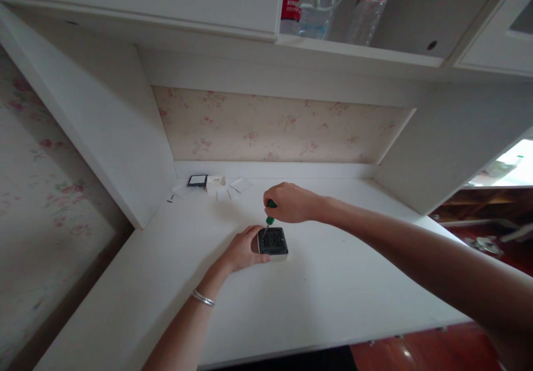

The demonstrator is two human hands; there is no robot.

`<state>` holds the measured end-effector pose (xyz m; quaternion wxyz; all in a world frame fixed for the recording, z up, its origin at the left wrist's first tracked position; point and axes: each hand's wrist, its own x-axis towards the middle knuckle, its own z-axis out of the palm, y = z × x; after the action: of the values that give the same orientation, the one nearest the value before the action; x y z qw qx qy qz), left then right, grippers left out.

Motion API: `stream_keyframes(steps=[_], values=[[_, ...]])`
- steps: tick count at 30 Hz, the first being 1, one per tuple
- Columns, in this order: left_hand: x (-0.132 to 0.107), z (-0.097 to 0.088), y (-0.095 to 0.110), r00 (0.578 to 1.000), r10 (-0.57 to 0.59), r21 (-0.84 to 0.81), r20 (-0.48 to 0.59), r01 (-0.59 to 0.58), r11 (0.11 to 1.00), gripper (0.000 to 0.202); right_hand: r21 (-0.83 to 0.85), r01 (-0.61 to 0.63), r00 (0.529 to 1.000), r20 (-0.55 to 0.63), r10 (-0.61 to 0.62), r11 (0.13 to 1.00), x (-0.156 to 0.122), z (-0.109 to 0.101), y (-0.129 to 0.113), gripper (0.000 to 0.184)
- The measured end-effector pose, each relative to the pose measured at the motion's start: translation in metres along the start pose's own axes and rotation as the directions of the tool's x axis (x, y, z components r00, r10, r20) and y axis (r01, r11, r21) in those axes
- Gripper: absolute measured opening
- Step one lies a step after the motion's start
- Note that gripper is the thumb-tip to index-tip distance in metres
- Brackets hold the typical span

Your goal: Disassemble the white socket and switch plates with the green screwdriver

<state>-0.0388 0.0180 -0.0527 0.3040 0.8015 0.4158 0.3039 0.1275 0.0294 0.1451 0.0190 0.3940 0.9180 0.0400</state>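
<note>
A green-handled screwdriver point(270, 213) is gripped in my right hand point(287, 201), the fist wrapped around its handle. Its shaft slants down, and the tip meets the left part of a square wall socket point(273, 241) with a black face and a white base. My left hand point(245, 250) clasps this socket from the left, fingers along the far side and thumb along the near side. The socket lies flat on the white desk point(333, 282). Exactly what the tip bears on is too small to make out.
Toward the back left lie a black frame point(197, 180), a small white part point(216, 181) and a clear flat cover point(240, 184). Above the desk, a shelf holds bottles point(372, 4). Panels stand at both sides, with floral wallpaper point(266, 126) behind.
</note>
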Motion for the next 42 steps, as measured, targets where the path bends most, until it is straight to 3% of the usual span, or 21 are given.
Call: stream_keyframes(steps=[3,7,9,12,16,22,25,28,30,34,38,42], values=[[0.000,0.000,0.000,1.000,-0.001,0.007,-0.003,0.001,1.000,0.082,-0.002,-0.010,0.999,0.034,0.010,1.000,0.000,-0.002,-0.004,0.022],[0.000,-0.001,0.003,1.000,0.006,-0.006,-0.008,-0.006,1.000,0.080,-0.070,-0.124,0.988,0.088,0.130,0.990,0.001,-0.009,-0.011,0.045],[0.000,-0.002,0.004,1.000,0.005,-0.013,-0.004,-0.005,1.000,0.079,-0.142,-0.125,0.983,0.117,0.141,0.982,0.003,-0.013,-0.013,0.047],[0.000,-0.002,0.004,1.000,-0.007,-0.021,0.001,0.007,1.000,0.078,-0.177,-0.037,0.977,0.200,0.073,0.984,0.004,-0.019,-0.017,0.038],[0.000,-0.002,0.002,1.000,-0.005,-0.021,0.012,0.005,1.000,0.078,-0.064,0.073,0.961,0.272,-0.053,0.995,0.004,-0.024,-0.019,0.028],[-0.001,-0.001,0.001,1.000,-0.008,-0.027,-0.002,0.008,1.000,0.081,0.040,0.135,0.974,0.180,-0.140,0.990,0.009,-0.014,-0.003,0.025],[0.000,-0.002,0.002,1.000,-0.001,-0.040,-0.021,0.000,0.999,0.080,0.049,0.178,0.961,0.205,-0.185,0.983,0.011,-0.013,0.005,0.022],[0.001,-0.001,-0.001,0.999,-0.019,-0.064,-0.043,0.016,0.998,0.059,0.072,0.252,0.937,0.233,-0.262,0.965,0.011,-0.015,0.005,0.027],[0.001,0.002,-0.006,0.999,-0.038,-0.060,-0.038,0.036,0.998,0.057,0.064,0.285,0.922,0.254,-0.292,0.956,0.011,-0.016,0.002,0.033],[-0.001,0.007,-0.014,0.998,-0.056,-0.025,-0.006,0.055,0.998,0.098,-0.025,0.191,0.943,0.284,-0.176,0.981,0.016,-0.017,-0.003,0.030],[-0.003,0.009,-0.011,0.997,-0.073,0.040,0.001,0.073,0.997,0.106,-0.021,0.113,0.957,0.270,-0.103,0.993,0.022,-0.017,0.001,0.027],[-0.002,0.011,0.002,0.996,-0.079,0.154,-0.028,0.083,0.985,0.111,0.119,-0.002,0.956,0.291,-0.033,0.993,0.021,-0.015,0.005,0.030]])
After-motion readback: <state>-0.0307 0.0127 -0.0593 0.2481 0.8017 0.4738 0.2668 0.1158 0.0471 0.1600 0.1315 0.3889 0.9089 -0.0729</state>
